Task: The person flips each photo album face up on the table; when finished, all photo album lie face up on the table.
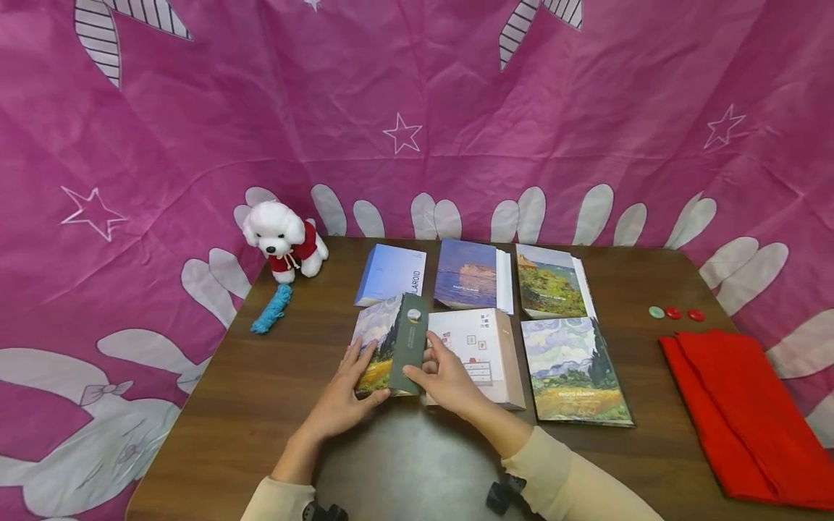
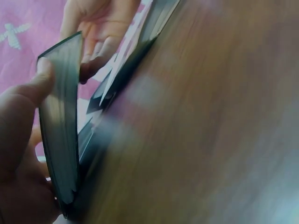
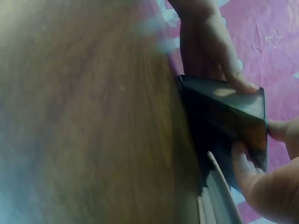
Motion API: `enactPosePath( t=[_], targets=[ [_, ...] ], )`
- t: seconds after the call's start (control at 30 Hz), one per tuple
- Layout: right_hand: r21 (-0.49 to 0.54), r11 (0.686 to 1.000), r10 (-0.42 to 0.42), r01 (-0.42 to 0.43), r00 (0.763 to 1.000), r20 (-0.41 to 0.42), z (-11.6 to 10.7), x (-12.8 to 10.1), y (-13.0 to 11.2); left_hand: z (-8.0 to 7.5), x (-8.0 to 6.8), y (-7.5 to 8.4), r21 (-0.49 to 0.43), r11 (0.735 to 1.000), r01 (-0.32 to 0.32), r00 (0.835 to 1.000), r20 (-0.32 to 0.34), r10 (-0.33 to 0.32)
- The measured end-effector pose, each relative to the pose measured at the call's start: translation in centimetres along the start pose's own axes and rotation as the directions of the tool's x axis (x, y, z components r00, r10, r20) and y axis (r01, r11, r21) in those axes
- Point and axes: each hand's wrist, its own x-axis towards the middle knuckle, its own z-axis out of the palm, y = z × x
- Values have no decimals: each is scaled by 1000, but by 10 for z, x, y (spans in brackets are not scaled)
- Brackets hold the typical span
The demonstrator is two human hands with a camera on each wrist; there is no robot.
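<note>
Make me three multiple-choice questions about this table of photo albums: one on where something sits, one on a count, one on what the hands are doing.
1. Where is the toy dog?
A. far left corner of the table
B. on the red cloth
C. near edge

2. How many buttons lie by the red cloth?
A. one
B. three
C. five

3. The album between the left hand and right hand is:
A. flat and untouched
B. tilted up, held by both
C. on the floor

Answers: 1 A, it sits by the backdrop; 2 B, one green, two red; 3 B, fingers grip its sides.
</note>
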Motion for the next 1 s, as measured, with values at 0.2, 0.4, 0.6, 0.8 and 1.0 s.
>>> enactPosePath(
  t=[0.2,0.4,0.6,0.8,1.0],
  targets=[
    [51,997,-51,51,999,-20,-9,0,-7,8,1,8,-140,987,-82,997,-4,83],
    [38,988,-148,150,988,-49,-12,-1,-15,19,3,13,-322,925,-203,979,-40,201],
    [42,954,-294,295,955,-39,-14,0,-12,26,4,20,-456,851,-261,963,-60,264],
    [13,938,-345,345,938,0,-13,3,-7,19,7,28,-449,821,-352,936,-144,322],
    [-57,951,-302,303,953,26,-7,9,-15,0,8,36,-238,837,-493,864,-252,437]
  ],
)
